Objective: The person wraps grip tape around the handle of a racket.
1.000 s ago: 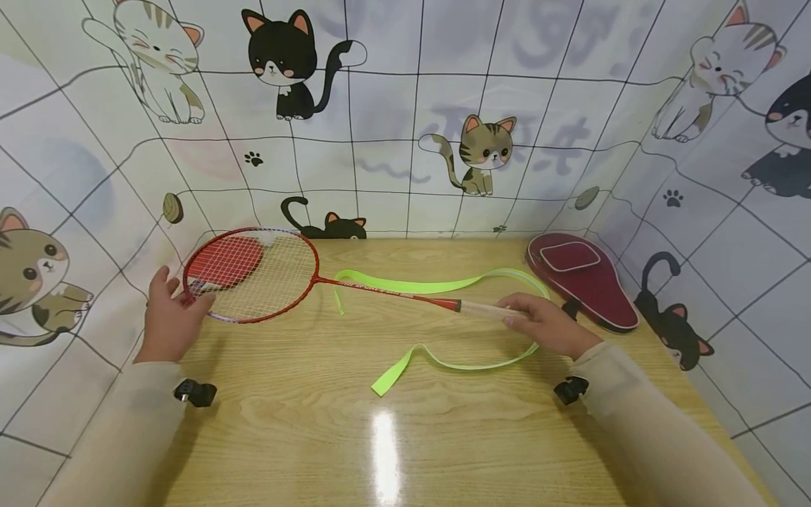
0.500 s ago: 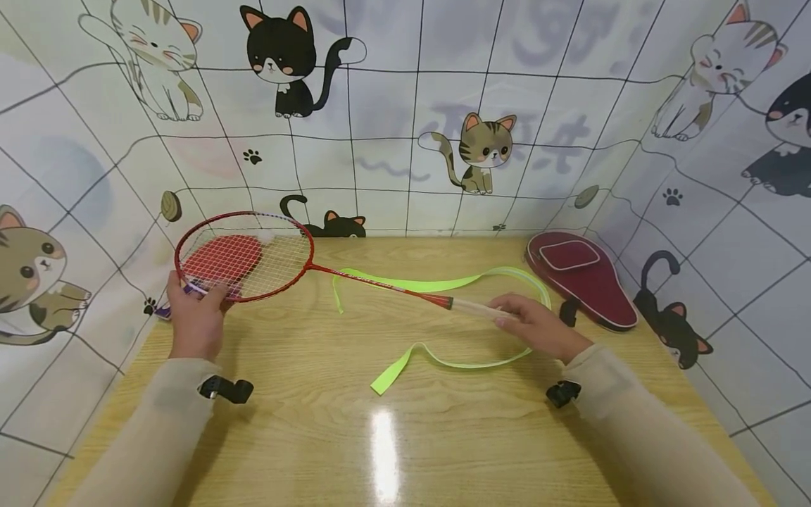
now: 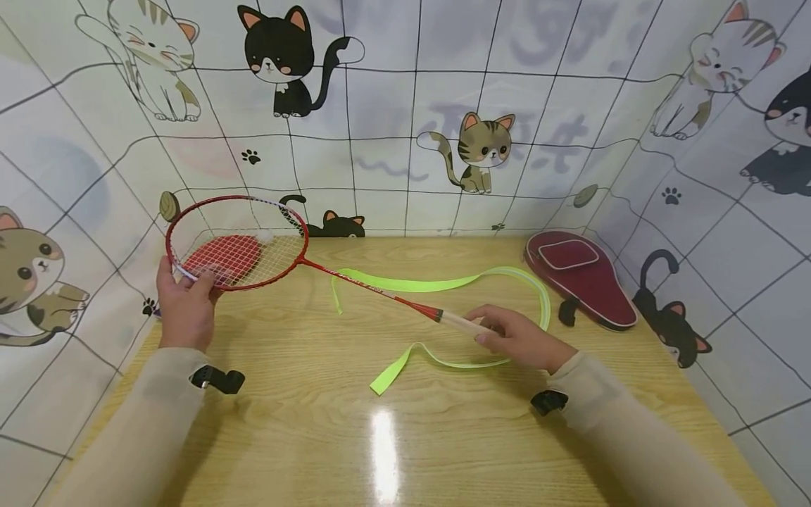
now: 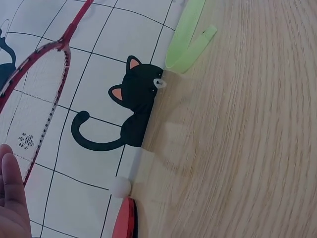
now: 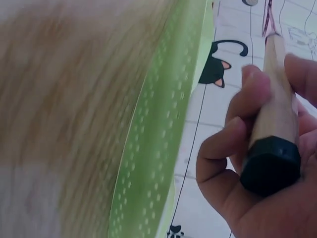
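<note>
A badminton racket (image 3: 348,279) is held above the tabletop (image 3: 304,436) by two hands.
The near-left rim of its head is pinched between thumb and fingers of the left hand (image 3: 186,313); the pale handle is enclosed by the curled fingers of the right hand (image 3: 526,341), with the black butt cap (image 5: 271,167) exposed. The shaft is slanted from far left toward near right. Through the strings, a red paddle (image 4: 123,220) is seen at the far left, a small white round object (image 4: 120,187) just beside it. A bright green strap (image 3: 437,285) is laid in a loose curve, partly beneath the racket. A burgundy case (image 3: 579,285) is set at the far right.
</note>
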`<state>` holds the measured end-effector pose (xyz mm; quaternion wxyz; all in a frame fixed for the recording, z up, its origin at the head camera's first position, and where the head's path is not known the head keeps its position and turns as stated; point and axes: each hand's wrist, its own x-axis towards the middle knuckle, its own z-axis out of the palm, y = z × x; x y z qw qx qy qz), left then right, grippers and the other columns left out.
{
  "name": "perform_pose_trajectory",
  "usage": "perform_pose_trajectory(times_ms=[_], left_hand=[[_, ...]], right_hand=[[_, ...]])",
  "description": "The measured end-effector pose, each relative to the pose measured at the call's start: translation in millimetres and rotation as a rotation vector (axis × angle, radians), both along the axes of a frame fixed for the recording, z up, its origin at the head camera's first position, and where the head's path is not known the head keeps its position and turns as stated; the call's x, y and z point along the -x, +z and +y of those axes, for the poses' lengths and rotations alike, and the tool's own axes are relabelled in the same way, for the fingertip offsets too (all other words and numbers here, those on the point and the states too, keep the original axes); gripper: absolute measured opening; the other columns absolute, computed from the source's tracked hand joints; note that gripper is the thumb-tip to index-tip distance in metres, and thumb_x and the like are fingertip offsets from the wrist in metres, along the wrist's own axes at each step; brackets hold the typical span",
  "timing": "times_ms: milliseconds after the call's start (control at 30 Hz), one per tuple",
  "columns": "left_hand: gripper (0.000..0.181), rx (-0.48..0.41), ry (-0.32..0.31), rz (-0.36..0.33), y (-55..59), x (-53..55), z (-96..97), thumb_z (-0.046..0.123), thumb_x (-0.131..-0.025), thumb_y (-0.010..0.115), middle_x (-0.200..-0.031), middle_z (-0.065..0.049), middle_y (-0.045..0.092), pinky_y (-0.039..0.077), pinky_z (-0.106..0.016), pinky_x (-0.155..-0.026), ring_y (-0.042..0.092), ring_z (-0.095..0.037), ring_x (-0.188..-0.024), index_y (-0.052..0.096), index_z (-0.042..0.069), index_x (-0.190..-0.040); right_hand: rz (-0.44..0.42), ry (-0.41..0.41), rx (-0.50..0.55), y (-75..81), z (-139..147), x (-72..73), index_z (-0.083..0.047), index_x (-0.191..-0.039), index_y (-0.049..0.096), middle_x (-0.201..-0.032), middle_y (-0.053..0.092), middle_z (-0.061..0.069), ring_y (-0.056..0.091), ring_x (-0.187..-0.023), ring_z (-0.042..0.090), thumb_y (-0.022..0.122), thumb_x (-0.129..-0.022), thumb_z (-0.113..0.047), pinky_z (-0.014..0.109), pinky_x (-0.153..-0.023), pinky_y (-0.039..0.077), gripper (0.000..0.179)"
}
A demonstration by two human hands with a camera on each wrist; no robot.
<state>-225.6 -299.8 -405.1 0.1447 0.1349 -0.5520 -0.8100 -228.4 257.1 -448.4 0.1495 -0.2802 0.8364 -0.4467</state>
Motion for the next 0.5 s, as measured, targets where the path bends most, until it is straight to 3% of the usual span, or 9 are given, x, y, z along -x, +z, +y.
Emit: perform_pose_trajectory(times_ms=[167, 233, 367, 500], left_hand=[[0.095, -0.122, -0.011, 0.134, -1.9, -2.8, 11.1, 0.0, -0.106, 0.056, -0.155, -0.01, 0.05, 0.059, -0.023, -0.091, 0.066, -0.011, -0.121, -0.006, 0.036, -0.169], [0.094, -0.128, -0.022, 0.166, -2.7, -3.7, 18.7, -0.001, -0.105, 0.058, -0.151, -0.01, 0.052, 0.059, -0.024, -0.092, 0.066, -0.014, -0.121, 0.0, 0.036, -0.168], [0.094, -0.131, -0.023, 0.181, -5.0, -6.7, 38.0, -0.003, -0.104, 0.059, -0.16, -0.015, 0.044, 0.06, -0.027, -0.092, 0.066, -0.019, -0.124, 0.003, 0.037, -0.168], [0.108, -0.102, -0.018, 0.139, -9.8, -11.2, 60.4, -0.003, -0.103, 0.061, -0.163, -0.017, 0.037, 0.059, -0.026, -0.092, 0.069, -0.019, -0.119, -0.015, 0.039, -0.167]], right_hand=[[0.018, -0.023, 0.004, 2.2, -7.8, -4.4, -0.019, -0.139, 0.06, -0.087, 0.058, 0.005, 0.047, -0.063, 0.013, 0.06, -0.109, -0.017, 0.028, -0.051, 0.042, 0.03], [0.025, -0.037, -0.005, 2.4, -9.8, -5.1, -0.02, -0.139, 0.059, -0.089, 0.059, 0.005, 0.048, -0.064, 0.013, 0.06, -0.109, -0.018, 0.028, -0.051, 0.042, 0.031], [0.011, -0.06, -0.013, 1.5, -12.7, -6.8, -0.019, -0.14, 0.059, -0.09, 0.06, 0.006, 0.05, -0.066, 0.015, 0.06, -0.109, -0.018, 0.028, -0.053, 0.044, 0.032], [0.005, -0.056, 0.006, -1.8, -17.1, -8.0, -0.015, -0.141, 0.058, -0.087, 0.059, 0.006, 0.05, -0.066, 0.015, 0.06, -0.109, -0.016, 0.029, -0.054, 0.043, 0.032]])
